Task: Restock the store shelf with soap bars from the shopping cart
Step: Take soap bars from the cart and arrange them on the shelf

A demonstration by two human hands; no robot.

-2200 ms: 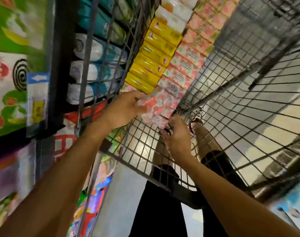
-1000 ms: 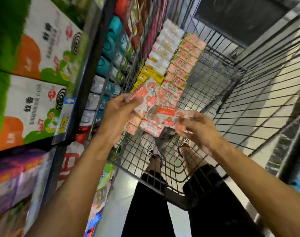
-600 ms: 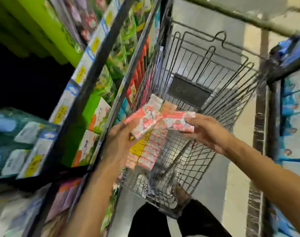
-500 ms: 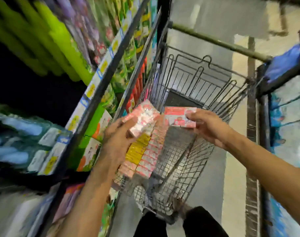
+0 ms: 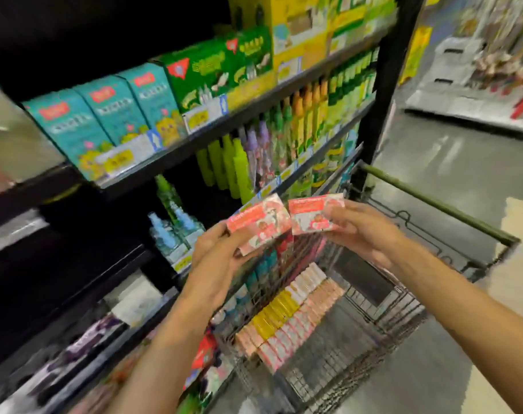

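Observation:
My left hand (image 5: 217, 258) grips a pink soap bar box (image 5: 258, 224), held up in front of the shelf. My right hand (image 5: 363, 231) pinches a second pink soap bar box (image 5: 312, 212) just to its right, the two boxes almost touching. Below them the wire shopping cart (image 5: 403, 312) holds rows of pink, yellow and white soap bars (image 5: 287, 318) along its left side. The dark store shelf (image 5: 254, 106) stands on my left.
Teal boxes (image 5: 105, 115) and green boxes (image 5: 212, 70) fill an upper shelf, with green and purple bottles (image 5: 242, 162) below and clear spray bottles (image 5: 170, 231) lower. A dark gap lies at left of those. The cart's green handle (image 5: 439, 201) is far right. Another display (image 5: 478, 70) stands across the aisle.
Both hands have risen out of the cart, each with a pink soap box. My view has swung up from the cart floor to the shelf rows.

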